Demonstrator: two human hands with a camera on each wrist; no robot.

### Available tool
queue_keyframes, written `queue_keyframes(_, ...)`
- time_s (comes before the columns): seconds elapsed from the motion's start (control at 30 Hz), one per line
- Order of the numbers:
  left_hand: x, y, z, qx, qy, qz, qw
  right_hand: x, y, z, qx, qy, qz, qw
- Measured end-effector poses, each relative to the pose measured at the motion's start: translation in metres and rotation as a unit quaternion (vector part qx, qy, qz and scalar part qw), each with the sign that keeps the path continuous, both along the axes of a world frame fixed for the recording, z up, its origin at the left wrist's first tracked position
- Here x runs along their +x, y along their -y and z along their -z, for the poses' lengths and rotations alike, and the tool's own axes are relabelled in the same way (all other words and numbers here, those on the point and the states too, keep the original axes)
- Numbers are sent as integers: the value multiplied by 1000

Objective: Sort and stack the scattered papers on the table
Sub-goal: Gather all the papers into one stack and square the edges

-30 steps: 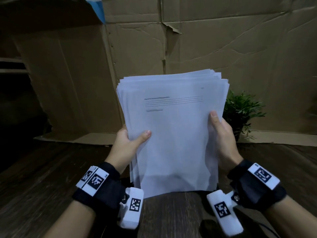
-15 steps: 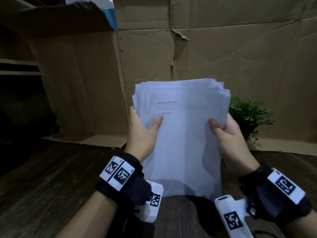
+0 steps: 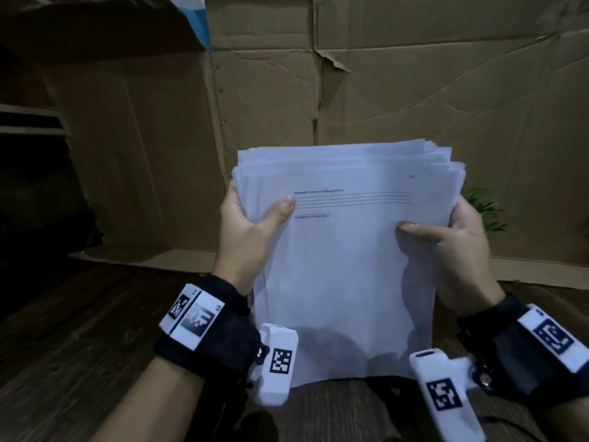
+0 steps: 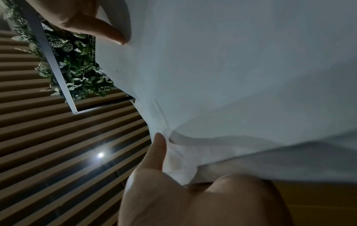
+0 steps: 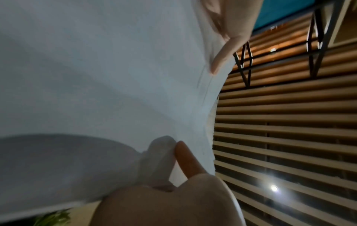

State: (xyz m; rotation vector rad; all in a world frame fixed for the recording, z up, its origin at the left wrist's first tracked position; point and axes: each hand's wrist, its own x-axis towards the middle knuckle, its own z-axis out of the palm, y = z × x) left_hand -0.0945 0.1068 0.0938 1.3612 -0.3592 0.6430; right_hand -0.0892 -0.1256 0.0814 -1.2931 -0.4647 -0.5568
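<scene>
A thick stack of white papers [image 3: 344, 266] stands upright on the dark wooden table [image 3: 79, 346], its bottom edge resting on the wood. The top sheet shows a few printed lines. My left hand [image 3: 251, 224] grips the stack's left edge, thumb across the front. My right hand [image 3: 446, 237] grips the right edge the same way. The fingers behind the sheets are hidden in the head view. In the left wrist view the papers [image 4: 231, 76] fill most of the frame, as the papers [image 5: 96, 76] do in the right wrist view.
Creased brown cardboard [image 3: 414, 90] walls off the back of the table, with a flap lying flat at its foot. A small green plant [image 3: 484, 208] peeks out behind the stack's right edge. Dark shelving [image 3: 28, 122] sits at the far left.
Both hands have slid higher up the stack's side edges. The right thumb now lies more across the front sheet. The stack stays upright on the table.
</scene>
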Motion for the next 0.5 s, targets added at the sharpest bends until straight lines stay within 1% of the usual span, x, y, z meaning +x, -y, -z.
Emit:
queue_keyframes(0.23,4,3,-5,-2,0,18,1000,9,2,3,30,-13,-9,999)
queue_keyframes(0.4,9,-4,-7,30,-2,-9,1000,16,4,3,-1,-47,10,999)
queue_keyframes(0.5,14,-10,-5,56,0,-42,998,20,2,10,-18,-79,41,996)
